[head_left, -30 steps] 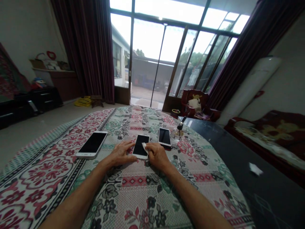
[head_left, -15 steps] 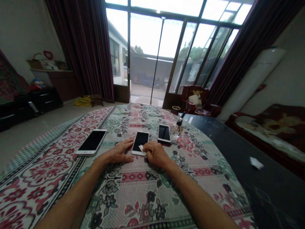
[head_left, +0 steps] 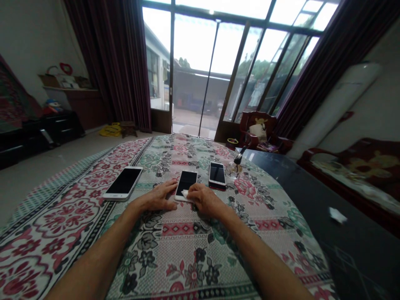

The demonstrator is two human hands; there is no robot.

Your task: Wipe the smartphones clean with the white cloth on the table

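Note:
A white smartphone with a dark screen (head_left: pixel 187 180) lies face up on the flowered tablecloth (head_left: pixel 184 246) in front of me. My right hand (head_left: pixel 204 199) pinches a small white tissue (head_left: pixel 185 193) against the lower part of that screen. On the phone's left side rests my left hand (head_left: pixel 161 196), palm down, fingers stretched out and fingertips at the phone's edge. A larger white phone (head_left: pixel 123 183) lies farther left. To the right, another white phone (head_left: pixel 217 173) sits on a dark, red-edged object that it mostly covers.
A small glass jar (head_left: pixel 235 170) with a dark-handled brush (head_left: pixel 240 156) stands beyond the right phone. Crumpled white paper (head_left: pixel 338 215) lies on the black surface (head_left: pixel 300 196) at right. A wooden chair (head_left: pixel 258 129) and glass doors are beyond the table.
The view has shifted slightly, so the scene sits a little to the right. My right hand still holds the tissue low on the screen; my left hand stays beside the phone.

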